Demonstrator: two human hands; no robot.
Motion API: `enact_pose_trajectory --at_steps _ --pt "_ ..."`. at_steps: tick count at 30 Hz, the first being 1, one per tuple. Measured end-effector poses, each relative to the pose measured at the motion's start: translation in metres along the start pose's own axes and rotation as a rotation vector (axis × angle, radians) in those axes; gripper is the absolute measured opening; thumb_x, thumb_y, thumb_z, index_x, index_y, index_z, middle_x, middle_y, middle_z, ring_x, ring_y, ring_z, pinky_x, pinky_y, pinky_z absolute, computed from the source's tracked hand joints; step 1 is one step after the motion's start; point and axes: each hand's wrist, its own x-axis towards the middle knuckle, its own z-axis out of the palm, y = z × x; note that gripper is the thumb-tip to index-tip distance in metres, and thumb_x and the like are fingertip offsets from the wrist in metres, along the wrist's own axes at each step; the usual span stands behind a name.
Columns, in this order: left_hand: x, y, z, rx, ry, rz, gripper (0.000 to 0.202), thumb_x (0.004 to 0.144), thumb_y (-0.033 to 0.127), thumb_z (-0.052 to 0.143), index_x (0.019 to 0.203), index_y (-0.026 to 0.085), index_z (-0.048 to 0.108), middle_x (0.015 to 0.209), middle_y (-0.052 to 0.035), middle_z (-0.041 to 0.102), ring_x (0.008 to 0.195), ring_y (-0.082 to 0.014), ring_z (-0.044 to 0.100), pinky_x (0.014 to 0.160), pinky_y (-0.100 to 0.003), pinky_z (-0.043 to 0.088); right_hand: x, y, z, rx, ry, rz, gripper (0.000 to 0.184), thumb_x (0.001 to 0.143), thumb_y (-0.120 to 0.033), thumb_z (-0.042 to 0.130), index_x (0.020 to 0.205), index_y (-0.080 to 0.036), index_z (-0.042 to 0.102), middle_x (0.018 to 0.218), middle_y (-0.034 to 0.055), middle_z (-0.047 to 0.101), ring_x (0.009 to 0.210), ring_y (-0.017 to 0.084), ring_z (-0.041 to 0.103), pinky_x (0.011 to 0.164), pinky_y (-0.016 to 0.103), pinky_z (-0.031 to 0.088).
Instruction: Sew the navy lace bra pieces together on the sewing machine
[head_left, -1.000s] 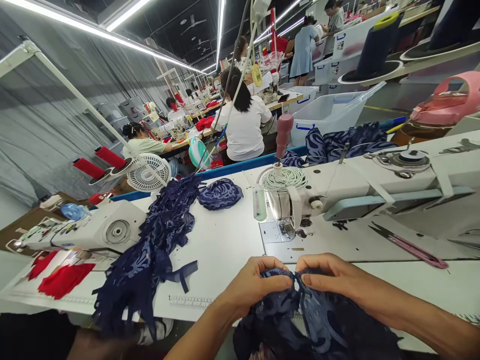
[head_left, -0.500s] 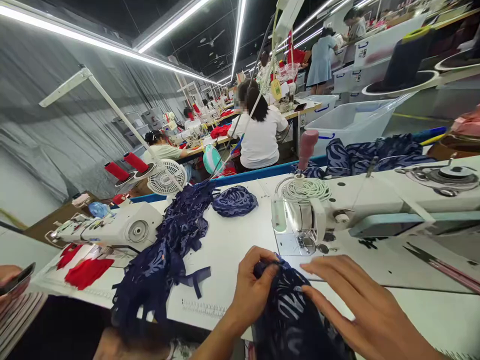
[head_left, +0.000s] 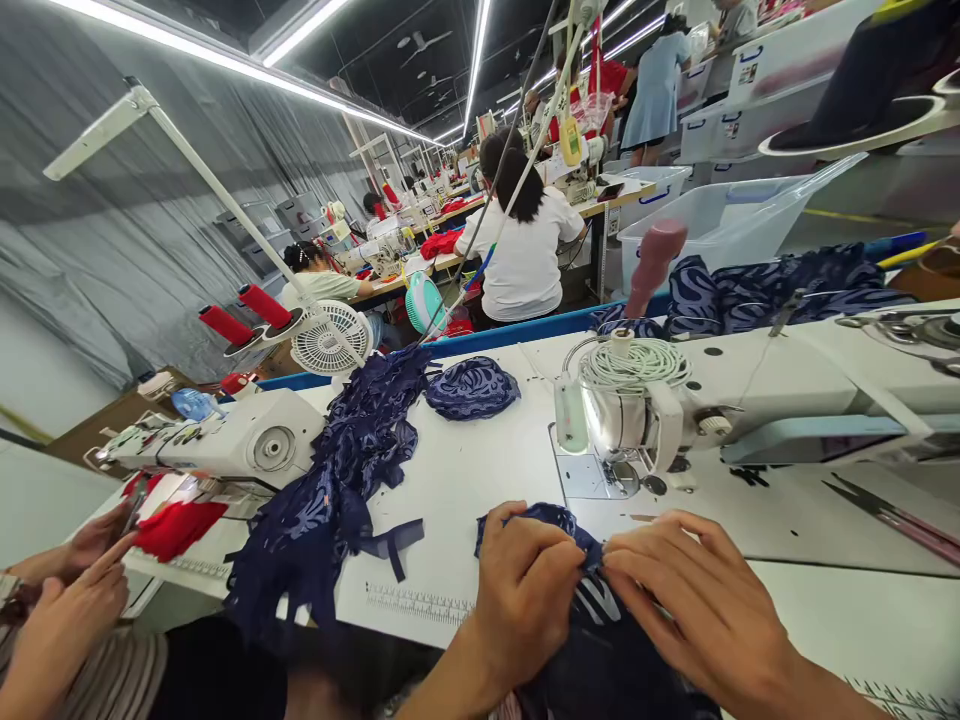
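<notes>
A navy fabric piece with a lighter swirl pattern (head_left: 598,603) is bunched at the table's front edge, its lower part hanging below. My left hand (head_left: 529,590) is closed, pinching the fabric's upper edge between thumb and fingers. Close beside it, my right hand (head_left: 697,605) pinches the same edge, fingertips pressed together. Part of the cloth is hidden behind my hands. Just beyond them stands a white sewing machine (head_left: 637,420), its needle area (head_left: 621,475) apart from the fabric.
A long heap of navy fabric strips (head_left: 337,490) lies to the left, near a folded patterned bundle (head_left: 472,388). Scissors (head_left: 892,515) lie at right. Another person's hands (head_left: 82,590) hold a phone at far left, near red cloth (head_left: 178,528) and a second machine (head_left: 225,440).
My right hand has closed from spread fingers onto the fabric's edge. My left hand has shifted slightly right along it. The other person's hands have come further into view.
</notes>
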Motion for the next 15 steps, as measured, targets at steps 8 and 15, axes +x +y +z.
enact_pose_trajectory --at_steps 8,15 --pt "-0.007 0.005 0.004 0.142 -0.019 0.059 0.024 0.092 0.005 0.051 0.100 0.024 0.063 0.085 0.0006 0.075 0.074 -0.0130 0.069 0.115 -0.048 0.034 0.000 0.013 -0.017 0.468 -0.349 0.597 0.020 0.099 -0.045 0.056 0.107 -0.029 0.065 0.104 0.0040 0.069 0.098 0.022 0.065 0.084 0.031 0.055" --pt "0.001 0.013 0.019 -0.152 -0.210 -0.375 0.012 0.091 0.027 0.059 0.089 0.027 0.071 0.088 -0.0056 0.075 0.087 -0.0227 0.070 0.117 -0.058 0.025 -0.012 0.020 -0.010 0.452 -0.353 0.511 0.026 0.100 -0.047 0.054 0.087 -0.025 0.060 0.084 0.0025 0.064 0.079 0.019 0.061 0.072 0.029 0.054"
